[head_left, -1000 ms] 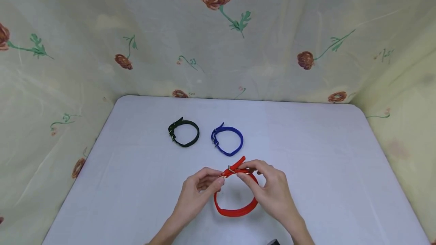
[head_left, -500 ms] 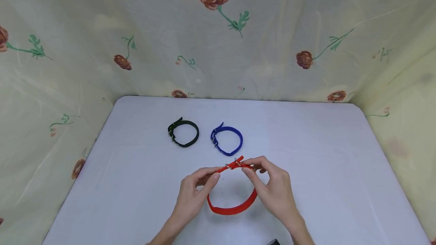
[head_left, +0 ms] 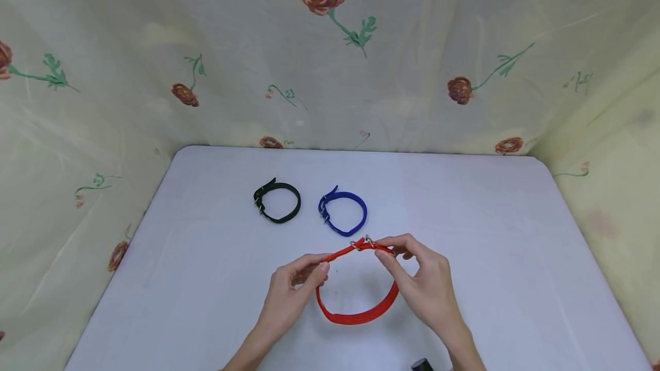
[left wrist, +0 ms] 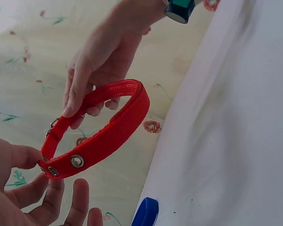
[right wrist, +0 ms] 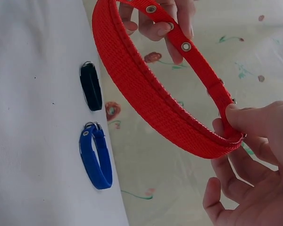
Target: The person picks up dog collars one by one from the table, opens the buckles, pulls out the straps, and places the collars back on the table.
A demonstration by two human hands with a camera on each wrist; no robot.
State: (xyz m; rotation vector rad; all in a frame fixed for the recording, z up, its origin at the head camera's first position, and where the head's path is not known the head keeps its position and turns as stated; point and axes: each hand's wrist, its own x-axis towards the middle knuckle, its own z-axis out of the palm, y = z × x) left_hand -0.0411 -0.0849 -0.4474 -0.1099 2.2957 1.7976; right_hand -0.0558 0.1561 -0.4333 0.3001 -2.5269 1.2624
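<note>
Both hands hold a red collar (head_left: 358, 318) up over the white table, its loop hanging toward the front. My left hand (head_left: 291, 291) pinches the strap on the left, where metal eyelets (left wrist: 77, 161) show in the left wrist view. Thumb and fingers of my right hand (head_left: 423, 279) pinch the band just right of the metal buckle (head_left: 369, 241). The strap's tip pokes out only a little at the buckle. In the right wrist view the wide red band (right wrist: 151, 94) spans between the two hands.
Behind the hands a blue collar (head_left: 365, 210) lies buckled on the white table (head_left: 490, 233). A black collar (head_left: 299, 202) lies to its left. Floral cloth (head_left: 402, 73) hangs round the back and sides. A dark cylindrical object (head_left: 421, 364) shows beside the right wrist.
The hands have moved apart, the right one rightward and slightly away, the left one a little leftward. The strap's free end has drawn back through the buckle, and the loop looks wider.
</note>
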